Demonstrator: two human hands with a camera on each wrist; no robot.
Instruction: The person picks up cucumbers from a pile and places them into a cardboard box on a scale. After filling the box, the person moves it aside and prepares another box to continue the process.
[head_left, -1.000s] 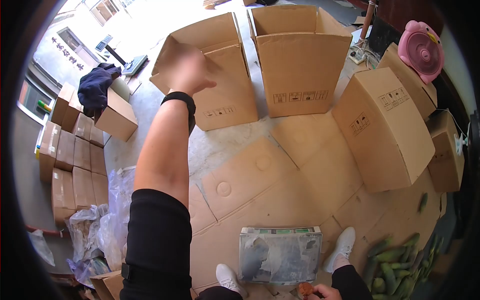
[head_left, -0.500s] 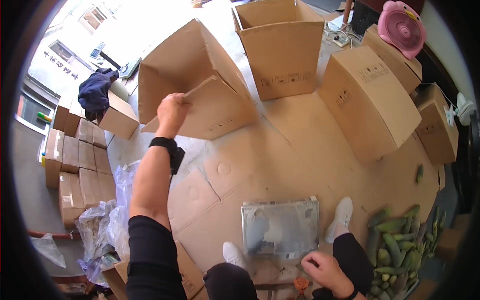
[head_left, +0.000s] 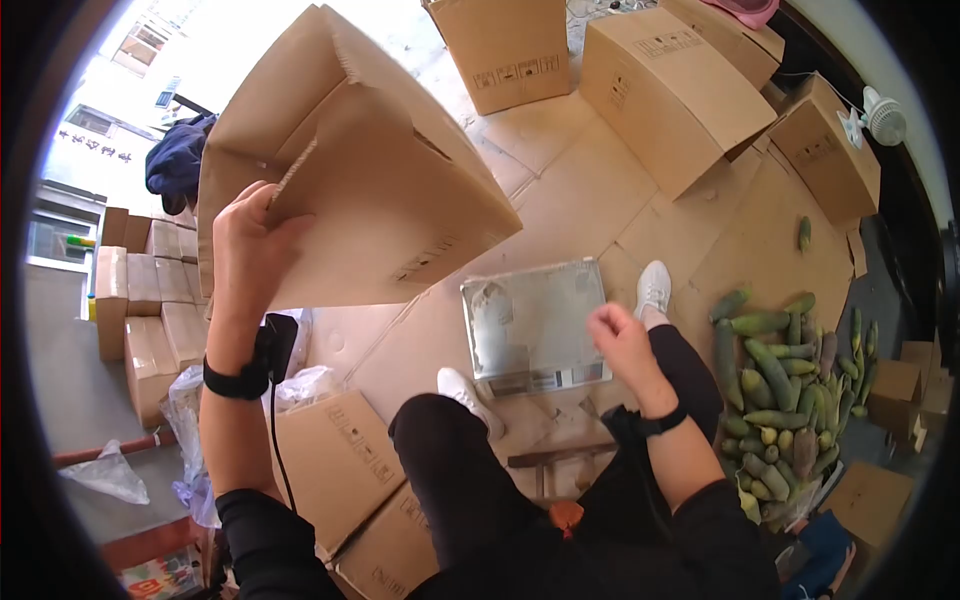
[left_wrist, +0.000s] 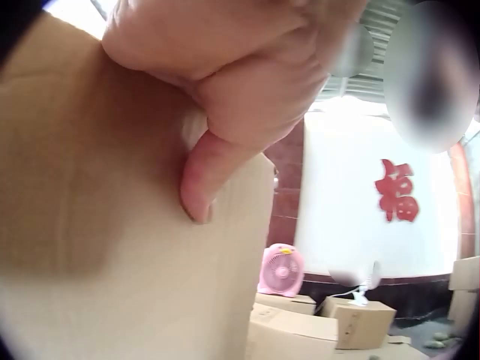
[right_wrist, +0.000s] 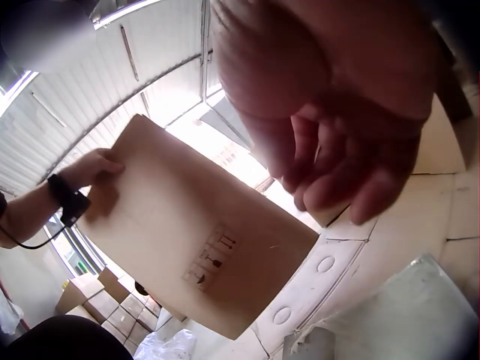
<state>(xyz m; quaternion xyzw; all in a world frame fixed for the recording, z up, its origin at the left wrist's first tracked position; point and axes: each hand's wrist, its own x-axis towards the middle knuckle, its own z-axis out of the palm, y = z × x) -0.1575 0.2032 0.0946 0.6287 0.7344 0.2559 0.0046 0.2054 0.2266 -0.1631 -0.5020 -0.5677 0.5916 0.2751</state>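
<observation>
My left hand (head_left: 250,245) grips the flap edge of an open cardboard box (head_left: 370,190) and holds it tilted in the air above my left knee. In the left wrist view the thumb (left_wrist: 206,176) presses on the box wall (left_wrist: 97,225). My right hand (head_left: 618,338) hangs empty over the metal scale platform (head_left: 535,320), fingers loosely curled, touching nothing. The right wrist view shows those fingers (right_wrist: 337,172) with the lifted box (right_wrist: 195,232) beyond them.
Flattened cardboard covers the floor (head_left: 600,200). More boxes (head_left: 675,95) stand at the back and right. A heap of green cucumbers (head_left: 790,390) lies at my right. Taped cartons (head_left: 150,300) stack at the left, plastic bags (head_left: 185,405) beside them. A pink fan (left_wrist: 281,270) stands far off.
The left hand took the box by its flap and lifted it toward me. The right hand rose from near my feet to above the scale. The view tilted down.
</observation>
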